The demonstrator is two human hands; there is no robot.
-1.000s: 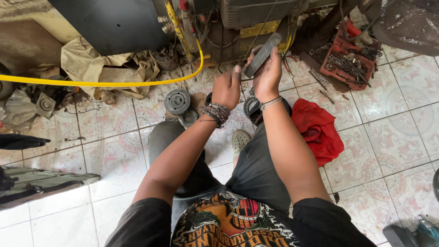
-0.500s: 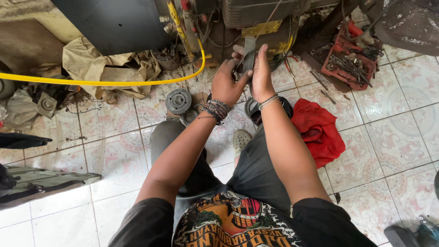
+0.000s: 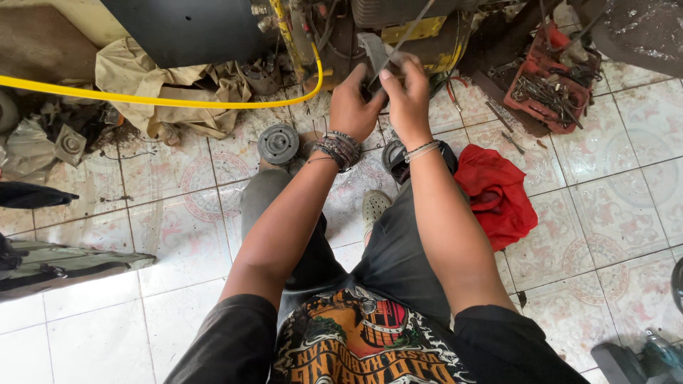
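Going left to right here: way off to the left of the hands there's a long yellow rubber hose (image 3: 142, 98) snaking across a crumpled beige cloth (image 3: 178, 85), and closer in, just left and below the left wrist, a round grey metal pulley (image 3: 278, 143) sits on the tiled floor (image 3: 178, 213). The left hand (image 3: 353, 107) is curled around the lower end of a flat dark grey metal piece (image 3: 375, 53), and the right hand (image 3: 407, 96) is pinching it from the other side, so both are clamped on the same part, held right up against the grimy machine (image 3: 398, 21) in front. What's changed: a second ago that piece was lifted up above the fingers and tilted out in plain view, now it's pulled down tight between both hands and mostly hidden, so it looks like the fiddly close-up bit is under way. A thin grey rod (image 3: 405, 32) angles up from the fingers; can't tell if it's attached. Right of the right forearm lies a bunched red rag (image 3: 498, 192), and further right a red tray of tools (image 3: 551, 82).
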